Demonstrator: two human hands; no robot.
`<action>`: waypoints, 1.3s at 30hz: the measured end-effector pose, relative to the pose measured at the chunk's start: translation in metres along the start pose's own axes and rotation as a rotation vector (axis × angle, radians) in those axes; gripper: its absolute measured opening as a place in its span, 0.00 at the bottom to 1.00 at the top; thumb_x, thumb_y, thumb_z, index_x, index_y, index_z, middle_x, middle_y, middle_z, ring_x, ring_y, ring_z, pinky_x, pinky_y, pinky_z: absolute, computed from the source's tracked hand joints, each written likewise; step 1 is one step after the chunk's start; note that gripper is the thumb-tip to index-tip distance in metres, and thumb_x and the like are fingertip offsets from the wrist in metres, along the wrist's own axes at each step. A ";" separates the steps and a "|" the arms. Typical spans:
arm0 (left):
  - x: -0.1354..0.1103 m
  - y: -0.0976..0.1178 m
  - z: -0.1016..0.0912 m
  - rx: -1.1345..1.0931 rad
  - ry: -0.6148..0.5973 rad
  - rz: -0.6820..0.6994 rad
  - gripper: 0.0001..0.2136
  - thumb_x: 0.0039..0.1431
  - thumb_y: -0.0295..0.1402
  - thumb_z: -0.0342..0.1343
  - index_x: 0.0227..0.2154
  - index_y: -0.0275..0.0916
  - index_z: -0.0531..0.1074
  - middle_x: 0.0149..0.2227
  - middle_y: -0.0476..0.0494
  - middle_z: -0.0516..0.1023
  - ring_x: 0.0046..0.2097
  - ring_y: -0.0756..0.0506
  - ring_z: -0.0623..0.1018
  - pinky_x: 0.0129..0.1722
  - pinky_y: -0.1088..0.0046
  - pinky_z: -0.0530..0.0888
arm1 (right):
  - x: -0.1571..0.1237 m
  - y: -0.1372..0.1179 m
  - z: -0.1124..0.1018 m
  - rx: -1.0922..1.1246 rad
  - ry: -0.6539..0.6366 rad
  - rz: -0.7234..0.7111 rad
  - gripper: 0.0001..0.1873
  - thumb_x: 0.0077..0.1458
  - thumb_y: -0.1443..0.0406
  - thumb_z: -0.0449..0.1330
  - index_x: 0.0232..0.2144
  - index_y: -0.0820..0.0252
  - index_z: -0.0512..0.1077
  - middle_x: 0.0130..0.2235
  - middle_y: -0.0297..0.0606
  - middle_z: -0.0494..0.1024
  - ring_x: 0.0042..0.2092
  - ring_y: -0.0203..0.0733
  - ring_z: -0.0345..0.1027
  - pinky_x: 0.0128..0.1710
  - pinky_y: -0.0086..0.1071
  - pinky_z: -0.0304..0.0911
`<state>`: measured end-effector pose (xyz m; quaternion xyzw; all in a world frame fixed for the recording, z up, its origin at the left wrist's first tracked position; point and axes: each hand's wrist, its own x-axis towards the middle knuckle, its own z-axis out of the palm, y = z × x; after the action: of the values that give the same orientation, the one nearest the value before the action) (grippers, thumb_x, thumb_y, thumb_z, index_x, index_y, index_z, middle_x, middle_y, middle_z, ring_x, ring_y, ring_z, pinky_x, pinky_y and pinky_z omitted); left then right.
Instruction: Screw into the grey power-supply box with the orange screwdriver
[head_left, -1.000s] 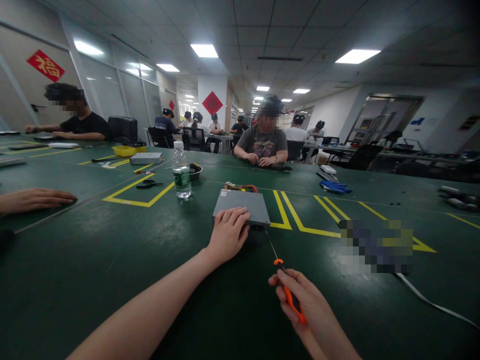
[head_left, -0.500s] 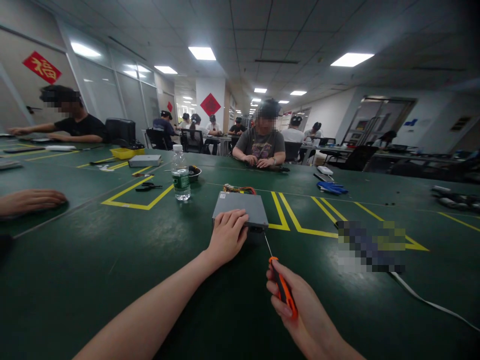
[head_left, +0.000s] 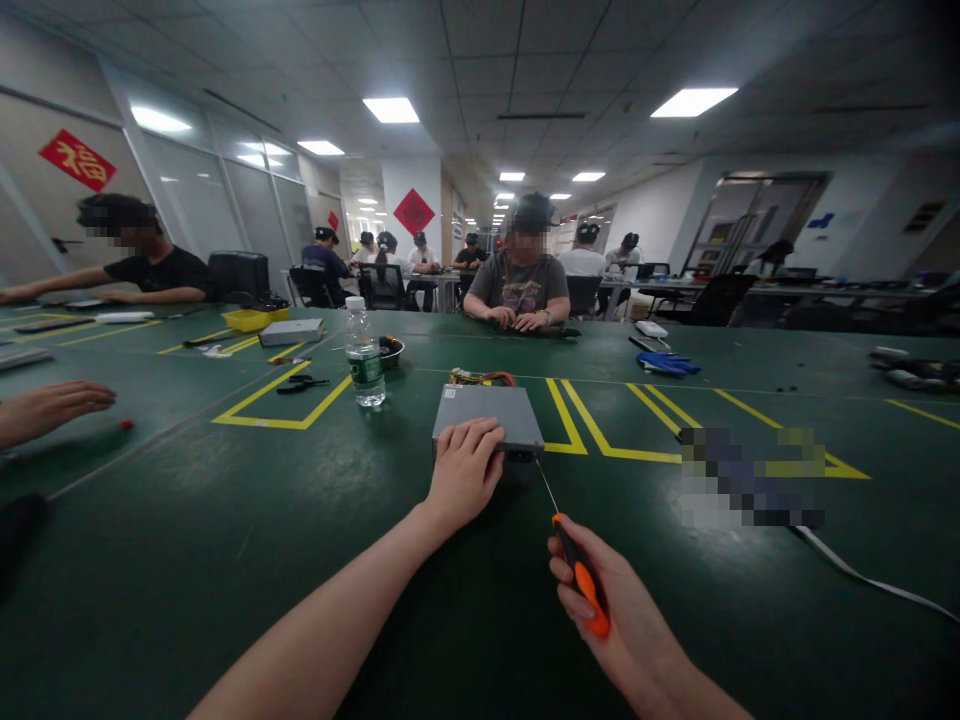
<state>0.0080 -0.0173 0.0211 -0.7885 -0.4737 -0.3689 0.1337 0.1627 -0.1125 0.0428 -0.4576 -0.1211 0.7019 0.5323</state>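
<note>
**Screwdriver (head_left: 586, 580) pointed from the right hand (head_left: 616, 592) to the near right corner of the metal box (head_left: 491, 404)**

The screwdriver's orange-and-black handle is wrapped by the curled fingers and thumb of the right hand, and its thin shaft is directed forward and slightly left of that hand. Its tip is brought up to the lower right corner of the box's near face, beside a dark socket; whether the metal is touched cannot be told. The metal box is set on the green table (head_left: 466, 625), ahead and to the left of the right hand, with its longer side seemingly laid crosswise, so that the shaft is held steeply across that axis.

The box is more closely met by the left hand (head_left: 466, 466), whose fingers are extended, only slightly bent, and laid over the top and near edge; it is not enclosed by them. The right hand is linked to it only through the shaft.

Beyond the left hand, coloured cables (head_left: 481, 378) are bunched behind the box. A bottle (head_left: 365, 368) is stood ahead and left of the left hand; blue gloves (head_left: 667, 364) are laid ahead and right of the right hand.
</note>
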 end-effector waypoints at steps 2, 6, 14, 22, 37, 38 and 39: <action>0.000 -0.001 0.001 -0.007 -0.006 0.001 0.12 0.60 0.32 0.47 0.47 0.44 0.65 0.53 0.47 0.69 0.55 0.44 0.65 0.53 0.61 0.59 | 0.000 0.000 0.000 0.009 -0.013 -0.014 0.10 0.58 0.66 0.55 0.25 0.64 0.67 0.22 0.31 0.64 0.16 0.24 0.53 0.10 0.15 0.47; 0.000 -0.002 0.000 -0.009 -0.004 0.015 0.12 0.61 0.32 0.47 0.47 0.44 0.65 0.53 0.47 0.69 0.55 0.44 0.65 0.54 0.61 0.58 | 0.000 0.001 0.000 0.036 -0.040 0.008 0.12 0.61 0.65 0.51 0.28 0.66 0.69 0.23 0.34 0.67 0.18 0.25 0.55 0.12 0.16 0.52; 0.001 -0.001 -0.006 0.062 0.041 -0.017 0.11 0.59 0.35 0.50 0.44 0.46 0.69 0.52 0.43 0.69 0.56 0.41 0.64 0.54 0.56 0.55 | 0.001 0.004 -0.003 -0.019 -0.015 -0.059 0.09 0.56 0.67 0.57 0.25 0.65 0.68 0.23 0.32 0.66 0.18 0.25 0.56 0.12 0.17 0.49; 0.001 -0.003 -0.004 0.041 0.035 -0.010 0.11 0.59 0.35 0.49 0.44 0.46 0.69 0.50 0.44 0.70 0.53 0.42 0.66 0.51 0.58 0.58 | 0.007 0.007 -0.010 0.030 -0.121 -0.005 0.11 0.55 0.62 0.57 0.28 0.66 0.71 0.22 0.34 0.68 0.17 0.25 0.55 0.13 0.18 0.50; 0.000 -0.003 -0.002 0.038 0.049 -0.017 0.11 0.58 0.35 0.51 0.44 0.47 0.69 0.50 0.44 0.70 0.53 0.41 0.66 0.50 0.58 0.58 | 0.015 0.028 0.005 -0.222 -0.151 -0.054 0.17 0.50 0.54 0.60 0.28 0.64 0.68 0.21 0.30 0.67 0.17 0.26 0.54 0.14 0.20 0.44; 0.000 -0.003 -0.002 0.038 0.048 -0.017 0.11 0.58 0.35 0.51 0.44 0.47 0.69 0.50 0.44 0.70 0.53 0.41 0.66 0.50 0.58 0.58 | 0.016 0.028 0.005 -0.225 -0.151 -0.055 0.17 0.50 0.54 0.60 0.28 0.64 0.68 0.21 0.30 0.67 0.17 0.26 0.55 0.15 0.21 0.45; 0.000 -0.003 -0.002 0.038 0.047 -0.017 0.11 0.58 0.35 0.51 0.44 0.47 0.69 0.51 0.44 0.70 0.53 0.41 0.66 0.50 0.58 0.58 | 0.016 0.028 0.005 -0.228 -0.150 -0.057 0.17 0.51 0.54 0.59 0.28 0.64 0.68 0.21 0.30 0.68 0.17 0.27 0.55 0.15 0.21 0.45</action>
<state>0.0048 -0.0164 0.0220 -0.7728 -0.4840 -0.3793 0.1567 0.1411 -0.1081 0.0191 -0.4577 -0.2526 0.7003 0.4861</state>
